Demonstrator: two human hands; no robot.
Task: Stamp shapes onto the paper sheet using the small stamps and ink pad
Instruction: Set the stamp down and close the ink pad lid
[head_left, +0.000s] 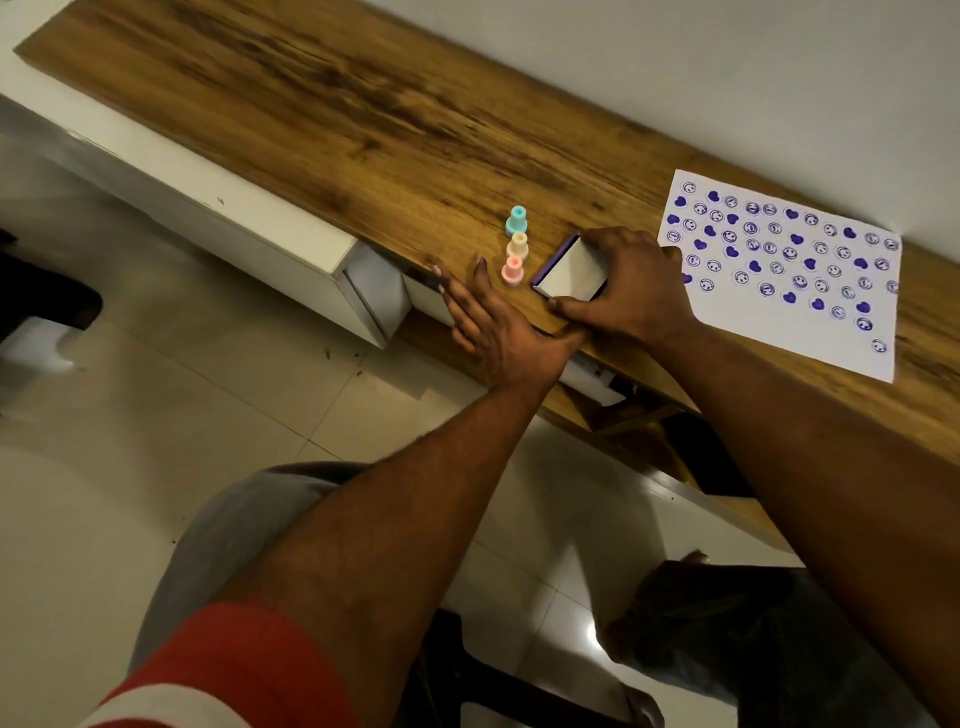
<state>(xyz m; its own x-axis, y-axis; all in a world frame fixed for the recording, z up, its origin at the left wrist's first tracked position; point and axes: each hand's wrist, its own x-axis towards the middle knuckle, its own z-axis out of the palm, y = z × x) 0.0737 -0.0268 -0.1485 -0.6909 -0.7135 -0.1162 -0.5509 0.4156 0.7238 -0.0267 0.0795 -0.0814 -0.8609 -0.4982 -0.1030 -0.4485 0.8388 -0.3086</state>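
- Right grip (634, 280) curled round the ink pad (571, 270): thumb on the near edge, fingers over the far edge.
- Ink pad is on the table (363, 130) near the front edge. White top, purple strip showing on its left side. Can't tell if the lid is fully down.
- Left grip (493, 322) holds nothing. Fingers are straight and flat, lying over the table's front edge just left of the pad.
- Three small stamps stand upright in a row just left of the pad: teal stamp (517, 221) farthest, cream stamp (518, 245) in the middle, pink stamp (513, 270) nearest, close to the left fingertips.
- Paper sheet (821, 332) lies flat on the table right of the right grip, covered in purple hearts and smiley prints.
- Red sleeve (223, 670) with a white stripe on the left arm.
- Tiled floor (156, 467) below.
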